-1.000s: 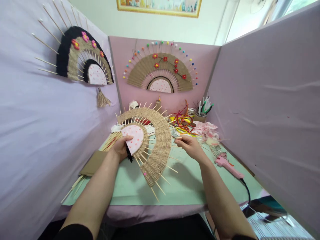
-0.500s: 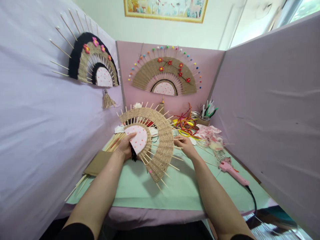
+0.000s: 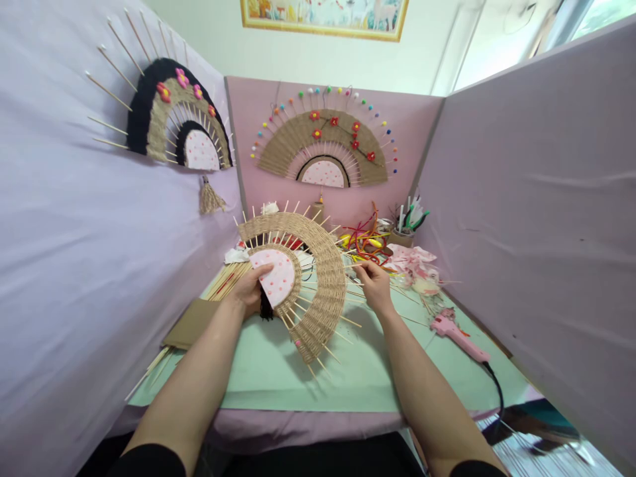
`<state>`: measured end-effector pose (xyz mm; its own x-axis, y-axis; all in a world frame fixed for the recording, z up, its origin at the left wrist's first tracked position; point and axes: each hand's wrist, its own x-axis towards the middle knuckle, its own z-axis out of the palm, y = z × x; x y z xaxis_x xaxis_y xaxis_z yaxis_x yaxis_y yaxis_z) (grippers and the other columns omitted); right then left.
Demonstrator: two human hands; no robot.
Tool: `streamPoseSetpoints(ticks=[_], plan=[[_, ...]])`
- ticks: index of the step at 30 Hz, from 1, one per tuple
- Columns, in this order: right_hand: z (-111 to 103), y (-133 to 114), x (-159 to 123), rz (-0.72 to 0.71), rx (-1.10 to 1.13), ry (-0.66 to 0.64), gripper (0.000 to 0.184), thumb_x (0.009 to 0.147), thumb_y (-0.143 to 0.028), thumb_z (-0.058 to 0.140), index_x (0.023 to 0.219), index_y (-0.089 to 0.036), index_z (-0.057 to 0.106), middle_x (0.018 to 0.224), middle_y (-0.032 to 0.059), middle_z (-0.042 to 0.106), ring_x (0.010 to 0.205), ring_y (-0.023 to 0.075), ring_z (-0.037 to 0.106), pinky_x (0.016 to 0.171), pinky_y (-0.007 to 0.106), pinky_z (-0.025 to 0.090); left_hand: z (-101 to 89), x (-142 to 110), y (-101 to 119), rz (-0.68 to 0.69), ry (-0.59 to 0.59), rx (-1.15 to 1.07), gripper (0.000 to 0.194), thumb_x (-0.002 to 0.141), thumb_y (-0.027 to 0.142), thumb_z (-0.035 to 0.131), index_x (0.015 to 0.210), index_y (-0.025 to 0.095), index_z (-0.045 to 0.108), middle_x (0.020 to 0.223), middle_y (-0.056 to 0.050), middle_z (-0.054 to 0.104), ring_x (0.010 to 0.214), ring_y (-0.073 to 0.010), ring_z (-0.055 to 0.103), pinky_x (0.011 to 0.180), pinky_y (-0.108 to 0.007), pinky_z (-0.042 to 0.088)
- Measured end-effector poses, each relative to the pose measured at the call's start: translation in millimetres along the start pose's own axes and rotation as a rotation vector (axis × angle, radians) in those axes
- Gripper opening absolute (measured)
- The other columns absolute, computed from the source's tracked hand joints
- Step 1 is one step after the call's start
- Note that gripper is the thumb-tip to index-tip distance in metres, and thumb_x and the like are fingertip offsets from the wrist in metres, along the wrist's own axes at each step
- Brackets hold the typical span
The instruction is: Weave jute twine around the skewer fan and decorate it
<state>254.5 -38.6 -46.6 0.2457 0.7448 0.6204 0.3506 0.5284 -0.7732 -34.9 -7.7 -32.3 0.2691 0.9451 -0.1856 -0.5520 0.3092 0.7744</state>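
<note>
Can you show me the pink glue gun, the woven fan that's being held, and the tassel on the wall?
Pink glue gun [image 3: 460, 339]: head view, middle of its body.
Held woven fan [image 3: 331, 275]: head view, on its wide woven band.
Tassel [image 3: 211, 199]: head view, on its hanging strands.

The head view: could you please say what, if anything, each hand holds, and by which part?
The left hand holds the woven fan by its dotted centre. The right hand is at an outer stick; whether it grips it is unclear.
</note>
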Motion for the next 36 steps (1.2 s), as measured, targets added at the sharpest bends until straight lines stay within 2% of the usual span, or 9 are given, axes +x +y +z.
streamPoseSetpoints(ticks=[8,15,19,24,27,31,36], plan=[[-3.3,-2.6,0.0,-0.148,-0.101,0.156,0.02,0.079,-0.036,0.059,0.073,-0.017,0.064,0.067,0.0017,0.061,0.06,0.0141,0.052,0.058,0.026,0.041,2.9,1.8,4.0,0.0,0.067,-0.022,0.035,0.073,0.015,0.059,0.107,0.007,0.059,0.086,-0.015,0.072,0.079,-0.0267,0.069,0.079,-0.042,0.055],[-5.8,-3.2,-0.4,-0.254,-0.159,0.159,0.018,0.082,-0.036,0.057,0.079,-0.019,0.064,0.074,0.0035,0.064,0.067,0.0165,0.057,0.064,0.029,0.044,0.2,0.1,5.3,0.005,0.053,0.019,0.032,0.071,0.011,0.061,0.103,0.008,0.061,0.087,-0.014,0.072,0.078,-0.0254,0.069,0.077,-0.039,0.056],[-5.6,-4.0,-0.7,-0.211,-0.133,0.113,0.017,0.081,-0.035,0.057,0.079,-0.019,0.064,0.073,0.0031,0.063,0.065,0.0159,0.056,0.062,0.028,0.043,-4.1,-2.9,5.9,-0.028,-0.004,0.043,0.027,0.072,0.013,0.06,0.099,0.008,0.062,0.083,-0.015,0.072,0.076,-0.0269,0.069,0.074,-0.039,0.057],[-4.0,-5.2,-1.1,-0.086,-0.055,-0.016,0.021,0.08,-0.037,0.056,0.074,-0.018,0.063,0.061,0.0,0.056,0.054,0.0127,0.047,0.052,0.025,0.037,-5.2,-6.3,6.3,-0.064,-0.027,0.044,0.03,0.072,0.013,0.059,0.101,0.006,0.061,0.084,-0.016,0.072,0.079,-0.0286,0.069,0.075,-0.04,0.056],[0.3,-3.4,-2.0,-0.017,-0.035,-0.126,0.023,0.078,-0.038,0.058,0.071,-0.017,0.063,0.059,-0.0006,0.054,0.053,0.0119,0.044,0.051,0.025,0.035,-5.1,-7.4,5.6,-0.076,-0.04,0.024,0.035,0.071,0.015,0.06,0.105,0.007,0.06,0.086,-0.016,0.072,0.083,-0.0296,0.068,0.078,-0.043,0.055],[6.4,0.0,-4.0,0.051,-0.021,-0.276,0.026,0.076,-0.041,0.058,0.071,-0.017,0.065,0.064,0.0013,0.059,0.054,0.0123,0.046,0.051,0.025,0.035,-5.5,-8.1,4.2,-0.075,-0.026,0.045,0.036,0.07,0.014,0.061,0.106,0.008,0.06,0.086,-0.016,0.072,0.084,-0.0297,0.068,0.08,-0.044,0.054],[5.6,1.1,-2.4,0.037,-0.031,-0.154,0.026,0.077,-0.04,0.057,0.071,-0.017,0.064,0.06,-0.0005,0.055,0.054,0.0117,0.044,0.051,0.024,0.034,-2.2,-7.4,1.7,-0.02,-0.024,0.086,0.036,0.07,0.014,0.064,0.106,0.01,0.06,0.09,-0.015,0.071,0.087,-0.0287,0.068,0.083,-0.044,0.053]])
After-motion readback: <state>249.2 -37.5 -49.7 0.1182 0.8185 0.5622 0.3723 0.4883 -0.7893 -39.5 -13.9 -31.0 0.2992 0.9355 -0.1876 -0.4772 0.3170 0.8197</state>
